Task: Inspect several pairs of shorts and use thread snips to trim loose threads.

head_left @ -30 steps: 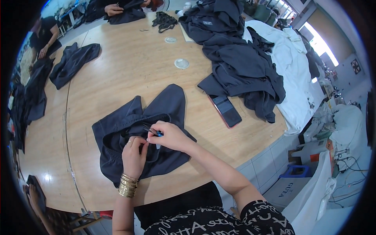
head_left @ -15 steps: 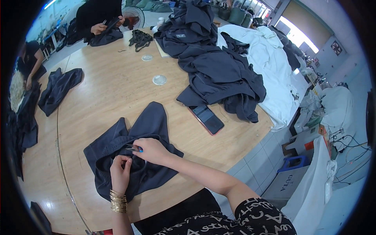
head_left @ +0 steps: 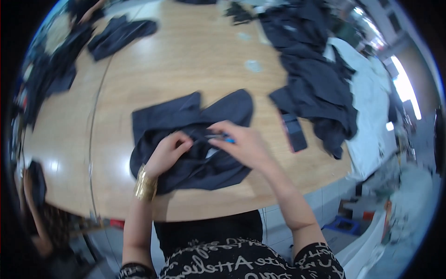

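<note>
A dark navy garment [head_left: 167, 110], perhaps shorts or trousers, is spread on the wooden table [head_left: 186, 58] in front of me. My left hand [head_left: 171, 151], with gold bangles [head_left: 147, 182] at the wrist, is closed in a pinch at the garment's gathered middle; a fold of cloth seems caught in the fingertips. Facing it, my right hand [head_left: 239, 143] grips small thread snips [head_left: 227, 138] with a blue part, their tips directed toward the left hand. Blur hides the blades' exact position. A small pale label [head_left: 211, 152] shows on the cloth under the right hand.
A phone [head_left: 293, 132] lies right of the garment, beside a heap of dark garments [head_left: 316, 88] and white cloth [head_left: 369, 100]. Another dark garment [head_left: 120, 37] lies far left. Co-workers are partly visible at the upper left and lower left [head_left: 41, 223]. A table seam [head_left: 93, 139] runs at left.
The view has turned and tilted down, so the table contents appear shifted right and upward. My hands have moved slightly apart over the garment, and the pale label has come into sight.
</note>
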Demonstrator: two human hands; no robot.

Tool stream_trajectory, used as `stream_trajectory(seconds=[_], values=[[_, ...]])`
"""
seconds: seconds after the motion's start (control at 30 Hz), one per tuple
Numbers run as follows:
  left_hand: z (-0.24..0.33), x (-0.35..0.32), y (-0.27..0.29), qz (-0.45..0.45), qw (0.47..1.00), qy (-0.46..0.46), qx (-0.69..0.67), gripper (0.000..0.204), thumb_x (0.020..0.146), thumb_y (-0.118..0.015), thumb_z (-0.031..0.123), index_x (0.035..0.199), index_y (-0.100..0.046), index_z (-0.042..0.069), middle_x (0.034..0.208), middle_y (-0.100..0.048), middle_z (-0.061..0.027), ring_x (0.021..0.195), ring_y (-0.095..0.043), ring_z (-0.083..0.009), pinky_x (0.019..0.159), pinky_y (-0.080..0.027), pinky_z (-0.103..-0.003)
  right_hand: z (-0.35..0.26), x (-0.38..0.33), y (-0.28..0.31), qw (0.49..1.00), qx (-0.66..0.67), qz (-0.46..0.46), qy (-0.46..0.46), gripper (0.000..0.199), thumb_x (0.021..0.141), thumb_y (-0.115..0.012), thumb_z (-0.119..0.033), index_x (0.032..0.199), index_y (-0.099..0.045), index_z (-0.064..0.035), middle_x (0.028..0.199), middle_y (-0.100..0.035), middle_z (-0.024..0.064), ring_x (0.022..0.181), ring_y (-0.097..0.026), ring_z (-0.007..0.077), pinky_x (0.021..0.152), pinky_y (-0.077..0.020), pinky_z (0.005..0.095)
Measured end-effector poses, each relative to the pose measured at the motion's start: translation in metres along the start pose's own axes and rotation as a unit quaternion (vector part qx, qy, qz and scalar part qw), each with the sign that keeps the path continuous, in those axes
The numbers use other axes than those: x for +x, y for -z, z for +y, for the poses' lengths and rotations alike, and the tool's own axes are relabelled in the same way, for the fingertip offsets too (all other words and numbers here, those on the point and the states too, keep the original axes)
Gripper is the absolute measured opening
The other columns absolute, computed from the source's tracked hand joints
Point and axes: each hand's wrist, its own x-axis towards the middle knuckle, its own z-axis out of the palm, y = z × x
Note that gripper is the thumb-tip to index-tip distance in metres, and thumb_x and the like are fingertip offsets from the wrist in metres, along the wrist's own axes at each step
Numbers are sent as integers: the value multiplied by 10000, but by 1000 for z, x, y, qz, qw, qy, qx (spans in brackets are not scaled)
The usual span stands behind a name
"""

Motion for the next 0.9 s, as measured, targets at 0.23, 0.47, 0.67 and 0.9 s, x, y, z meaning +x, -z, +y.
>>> stream_trajectory(seconds=[0.23,0.47,0.67,0.9], values=[[-4,-2,8,-12,997,51,-65,179,879,-598,154,911,-598,-22,787,-643,-80,728,-590,-130,680,-465,-262,-1,0,-24,975,-180,-27,126,298,818,-648,-373,921,-569,-104,727,-594,32,702,-592,215,612,-402,334],[-4,-3,11,-37,994,87,-63,166,907,-562,132,946,-579,-28,819,-623,-43,762,-581,-88,707,-482,-239,8,4,-36,955,-269,-22,123,253,810,-656,-335,882,-610,-97,712,-575,14,653,-549,191,615,-363,321],[-8,-1,8,-14,994,69,-84,213,888,-594,184,917,-588,-26,776,-651,-82,698,-620,-137,654,-484,-266,8,15,-36,946,-291,-31,142,261,802,-654,-360,853,-607,-108,666,-553,8,639,-541,175,594,-350,317],[-6,-1,9,-17,994,71,-80,216,889,-590,187,914,-588,-27,797,-661,-89,716,-633,-147,668,-490,-270,5,25,-33,937,-300,-65,165,255,799,-651,-368,821,-598,-119,633,-526,14,622,-527,185,597,-338,324]])
